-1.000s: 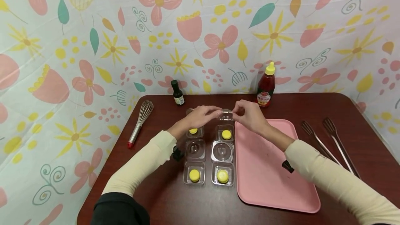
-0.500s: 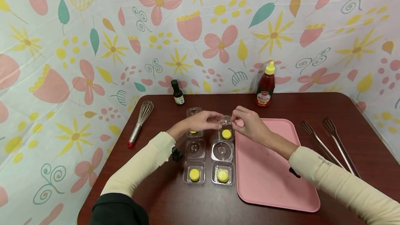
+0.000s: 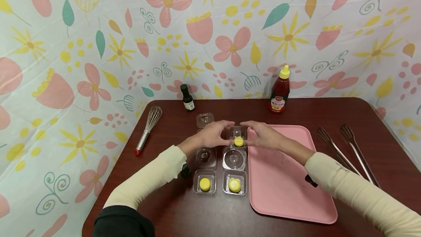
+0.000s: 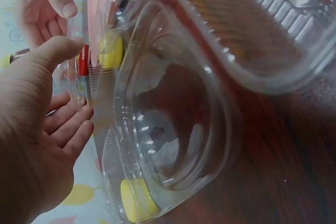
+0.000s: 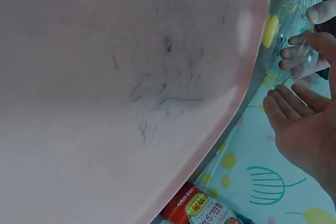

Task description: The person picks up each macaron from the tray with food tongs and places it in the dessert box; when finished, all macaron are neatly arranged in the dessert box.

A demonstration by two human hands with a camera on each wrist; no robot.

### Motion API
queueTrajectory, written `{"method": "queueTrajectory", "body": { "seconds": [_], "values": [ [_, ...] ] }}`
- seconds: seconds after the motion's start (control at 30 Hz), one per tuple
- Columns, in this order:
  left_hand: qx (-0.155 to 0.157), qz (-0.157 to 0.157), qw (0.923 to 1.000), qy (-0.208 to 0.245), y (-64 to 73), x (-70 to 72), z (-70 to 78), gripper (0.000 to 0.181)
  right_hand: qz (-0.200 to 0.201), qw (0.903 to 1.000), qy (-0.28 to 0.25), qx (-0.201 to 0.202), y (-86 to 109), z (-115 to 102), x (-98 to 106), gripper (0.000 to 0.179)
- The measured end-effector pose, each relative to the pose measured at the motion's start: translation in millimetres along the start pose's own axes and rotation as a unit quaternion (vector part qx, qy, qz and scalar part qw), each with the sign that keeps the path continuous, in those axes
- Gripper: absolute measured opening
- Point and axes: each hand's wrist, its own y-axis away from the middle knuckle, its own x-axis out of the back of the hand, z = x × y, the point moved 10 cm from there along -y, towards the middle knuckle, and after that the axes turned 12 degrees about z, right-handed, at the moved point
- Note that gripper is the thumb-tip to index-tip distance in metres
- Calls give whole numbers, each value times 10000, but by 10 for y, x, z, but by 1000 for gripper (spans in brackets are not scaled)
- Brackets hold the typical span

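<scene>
Left hand [image 3: 213,134] and right hand [image 3: 264,135], fingers spread, bracket a clear square plastic lid [image 3: 237,131], now lower between them over the clear square plastic box [image 3: 239,147] with the round yellow macaron [image 3: 238,141], apparently not yet closed.

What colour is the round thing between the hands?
The round thing is yellow, seen best in the head view.

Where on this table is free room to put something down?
Free: the pink tray; the table on the person's side of plastic boxes; back strip between dark bottle and red bottle. Crowded: farther boxes, where left hand and right hand are.
</scene>
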Motion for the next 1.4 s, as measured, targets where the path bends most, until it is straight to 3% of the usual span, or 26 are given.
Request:
{"method": "queueTrajectory", "body": {
  "seconds": [0.2, 0.43, 0.97, 1.4],
  "values": [
    [-53, -77, 9992, -390, 25, -74, 17, 79, -196, 9992, 309, 156, 7, -16, -92, 78],
    [-49, -107, 9990, -423, 57, -101, 15, 79, -384, 9982, 432, 181, 6, 16, -181, 79],
    [15, -169, 9976, -666, 57, -94, -9, 82, -404, 9980, 430, 221, -29, 6, -181, 79],
    [-193, -64, 9953, -944, 25, -66, 7, 83, -255, 9979, 541, 243, -70, 4, -200, 77]
  ]
}}
